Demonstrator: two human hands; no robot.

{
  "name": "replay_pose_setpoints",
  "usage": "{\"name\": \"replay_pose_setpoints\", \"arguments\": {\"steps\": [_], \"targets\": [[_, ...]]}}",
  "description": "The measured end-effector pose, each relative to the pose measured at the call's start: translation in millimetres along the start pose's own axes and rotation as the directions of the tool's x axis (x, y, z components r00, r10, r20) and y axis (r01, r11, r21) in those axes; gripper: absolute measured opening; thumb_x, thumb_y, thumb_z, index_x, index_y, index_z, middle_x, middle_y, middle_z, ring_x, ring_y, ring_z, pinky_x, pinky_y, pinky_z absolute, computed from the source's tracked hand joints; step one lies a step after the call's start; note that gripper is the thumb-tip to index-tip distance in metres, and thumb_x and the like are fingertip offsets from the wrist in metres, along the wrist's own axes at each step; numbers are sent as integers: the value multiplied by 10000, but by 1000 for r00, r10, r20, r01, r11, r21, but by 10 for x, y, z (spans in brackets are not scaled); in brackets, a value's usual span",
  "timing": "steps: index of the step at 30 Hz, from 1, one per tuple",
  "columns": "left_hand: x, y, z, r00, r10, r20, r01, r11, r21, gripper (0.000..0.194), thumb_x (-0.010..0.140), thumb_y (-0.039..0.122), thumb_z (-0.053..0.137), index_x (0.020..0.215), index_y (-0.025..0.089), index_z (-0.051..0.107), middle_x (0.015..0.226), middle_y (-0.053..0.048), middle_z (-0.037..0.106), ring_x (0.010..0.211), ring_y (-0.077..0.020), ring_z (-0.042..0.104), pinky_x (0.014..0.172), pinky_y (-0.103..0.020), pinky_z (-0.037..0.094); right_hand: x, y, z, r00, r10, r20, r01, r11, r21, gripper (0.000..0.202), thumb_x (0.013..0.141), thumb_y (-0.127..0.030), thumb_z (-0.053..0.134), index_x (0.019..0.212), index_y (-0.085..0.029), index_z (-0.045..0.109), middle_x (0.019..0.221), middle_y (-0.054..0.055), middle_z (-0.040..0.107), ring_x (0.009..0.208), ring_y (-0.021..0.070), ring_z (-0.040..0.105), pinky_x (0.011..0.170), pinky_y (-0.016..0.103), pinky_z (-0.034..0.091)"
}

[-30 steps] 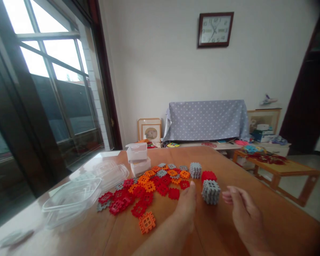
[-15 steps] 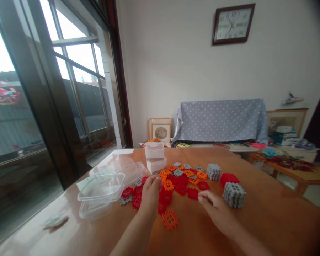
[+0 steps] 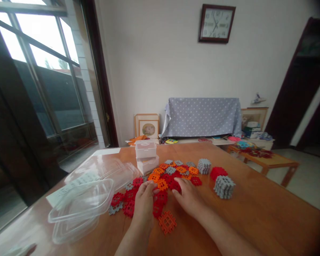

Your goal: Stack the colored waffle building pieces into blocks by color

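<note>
Daylight pours through the window (image 3: 40, 32) at upper left, its sky burnt to white — the wall (image 3: 149, 60) is grey and softly lit. Pale glare washes the table (image 3: 32, 227) at lower left. Lines lean near the frame's sides; upper right darkens — blurred at the corner.

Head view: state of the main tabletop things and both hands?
Left hand: fingers curled, grip unclear.
Right hand: thumb and fingers apart.
Loose tiles: scattered, overlapping.
Nearest orange tile: lying loose.
Near gray stack: upright.
Far gray stack: upright.
Red pile: partly hidden.
Small boxes: stacked two high.
Clear containers: overlapping, lids unclear.
</note>
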State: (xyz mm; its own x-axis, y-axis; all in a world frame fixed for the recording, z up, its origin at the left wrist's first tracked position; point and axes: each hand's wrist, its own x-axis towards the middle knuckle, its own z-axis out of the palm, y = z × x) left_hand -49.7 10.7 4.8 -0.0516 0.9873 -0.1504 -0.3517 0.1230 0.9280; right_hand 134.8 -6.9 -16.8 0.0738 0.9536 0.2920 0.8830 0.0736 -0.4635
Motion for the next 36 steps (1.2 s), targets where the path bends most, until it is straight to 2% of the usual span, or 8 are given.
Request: {"name": "replay_pose_setpoints", "arguments": {"steps": [5, 11, 16, 24, 26, 29, 31, 36], "targets": [[-81, 32, 49, 996, 24, 87, -35, 992, 125, 414, 756, 517, 706, 991, 184, 639, 999, -64, 708, 842, -185, 656, 715, -278, 446, 94, 154, 84, 996, 19, 84, -13, 997, -70, 696, 905, -462, 567, 1527, -192, 410, 1601, 131, 395, 1512, 335, 266, 1204, 534, 222], [-152, 19, 134, 959, 41, 279, -128, 945, 300, 374, 792, 548, 658, 850, 182, 609, 734, 2, 622, 635, -129, 539, 585, -233, 390, -8, 137, 42, 988, -33, 151, 47, 995, -91, 513, 935, -455, 538, 1420, -289, 529, 1547, 87, 488, 1474, 303, 355, 1207, 598, 132], [-100, -65, 112, 954, 91, 284, -213, 874, 436, 345, 824, 521, 620, 824, 178, 595, 644, 37, 516, 583, -114, 455, 562, -233, 356, -124, 56, -135, 972, -144, 186, 149, 989, -15, 440, 905, -385, 598, 1339, -309, 590, 1436, 64, 608, 1372, 272, 493, 1217, 574, 65], [-83, -163, 115, 939, 178, 294, -314, 791, 526, 288, 813, 472, 655, 808, 184, 668, 729, -19, 644, 673, -164, 540, 607, -251, 370, -189, -108, -366, 957, -212, 201, 176, 967, 183, 344, 843, -378, 663, 1182, -321, 683, 1179, 15, 748, 1110, 250, 653, 1191, 511, 184], [-96, -168, 122, 940, 198, 276, -318, 802, 507, 262, 786, 461, 686, 779, 199, 673, 714, -23, 651, 663, -175, 544, 606, -256, 369, -150, -79, -321, 969, -190, 156, 153, 962, 224, 331, 862, -347, 623, 1186, -316, 688, 1189, 15, 747, 1121, 242, 654, 1200, 489, 195], [-133, -141, 132, 943, 234, 237, -324, 810, 489, 217, 730, 430, 734, 728, 225, 662, 690, -28, 640, 688, -208, 562, 649, -277, 402, -21, 26, -185, 998, -63, 3, 61, 975, 214, 325, 897, -294, 521, 1168, -270, 700, 1198, 41, 741, 1137, 231, 652, 1098, 397, 395], [-173, -101, 133, 925, 280, 258, -378, 751, 541, 193, 722, 415, 733, 742, 234, 670, 740, -50, 656, 765, -244, 587, 726, -311, 427, 123, 102, -92, 998, 10, -61, 1, 985, 174, 360, 942, -312, 444, 1200, -233, 683, 1210, 71, 730, 1136, 226, 652, 989, 340, 482], [-294, -14, 135, 845, 255, 469, -534, 379, 756, 325, 775, 452, 669, 1041, 274, 724, 1080, -106, 684, 1064, -347, 566, 915, -426, 384, 665, 237, 50, 996, 48, -78, -44, 998, 53, 445, 957, -418, 467, 1300, -190, 635, 1299, 113, 678, 1224, 264, 595, 1076, 365, 408]]}}
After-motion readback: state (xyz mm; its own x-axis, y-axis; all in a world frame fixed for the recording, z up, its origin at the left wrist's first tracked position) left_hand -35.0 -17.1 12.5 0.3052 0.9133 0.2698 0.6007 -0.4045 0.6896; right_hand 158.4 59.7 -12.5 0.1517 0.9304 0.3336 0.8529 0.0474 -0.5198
